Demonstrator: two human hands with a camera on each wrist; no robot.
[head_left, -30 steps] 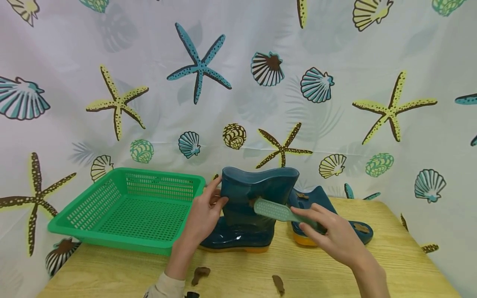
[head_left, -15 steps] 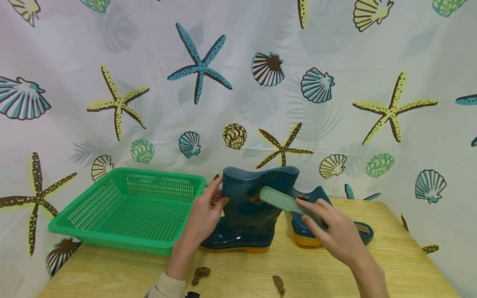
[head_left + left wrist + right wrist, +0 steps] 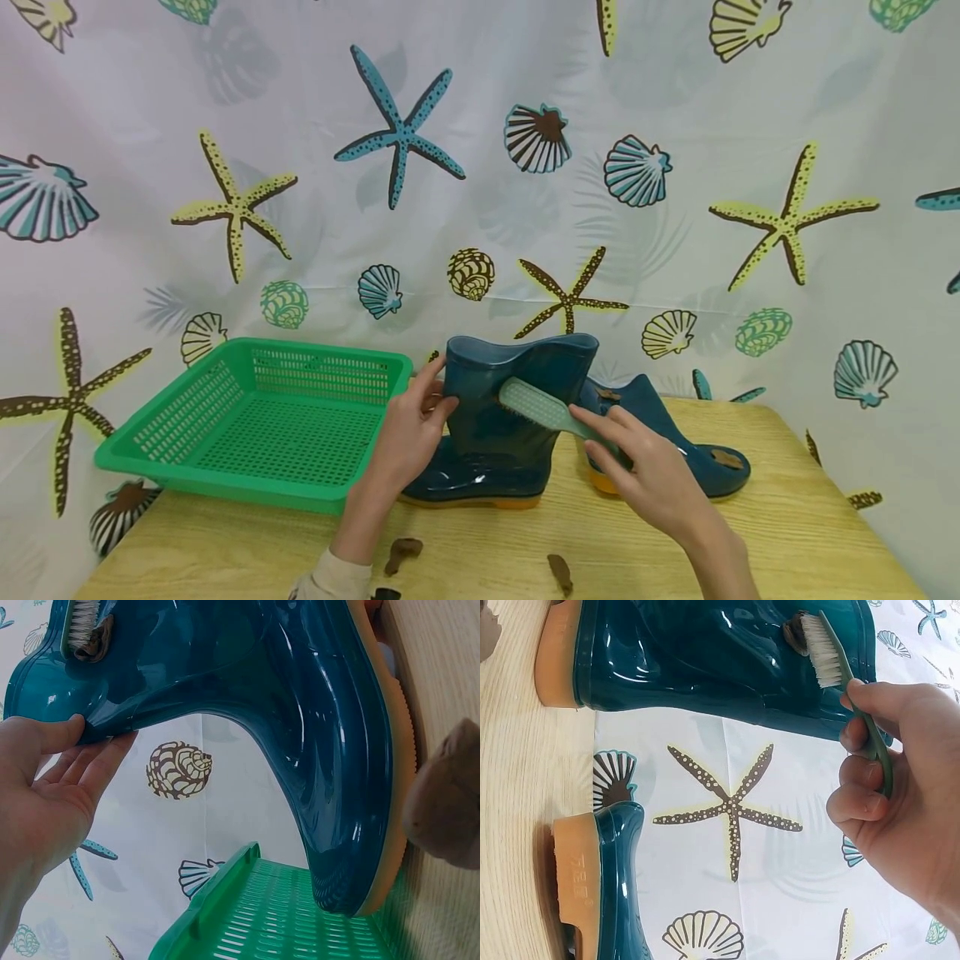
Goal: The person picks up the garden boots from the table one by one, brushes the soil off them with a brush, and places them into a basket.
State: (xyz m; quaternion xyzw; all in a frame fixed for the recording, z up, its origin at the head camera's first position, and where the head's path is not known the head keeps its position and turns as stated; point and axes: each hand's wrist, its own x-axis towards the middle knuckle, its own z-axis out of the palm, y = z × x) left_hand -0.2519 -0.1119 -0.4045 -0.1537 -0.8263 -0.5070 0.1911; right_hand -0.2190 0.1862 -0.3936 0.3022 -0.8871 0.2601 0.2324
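A dark teal rubber boot with an orange sole stands upright on the table, toe to the left. My left hand grips the front edge of its shaft, thumb on the near side, fingers behind, as the left wrist view shows. My right hand holds a pale green scrub brush by its handle, forefinger stretched along it. White bristles meet the shaft beside a brown mud clump stuck there. In the head view the brush head hides most of that clump.
A second boot with brown patches stands behind my right hand. A green plastic basket is at the left. Two brown clumps lie on the wooden table in front, and a patterned curtain hangs behind.
The brush first went up and right across the shaft, then back left over the mud clump, my right hand moving with it. My left hand and the boot have stayed in place.
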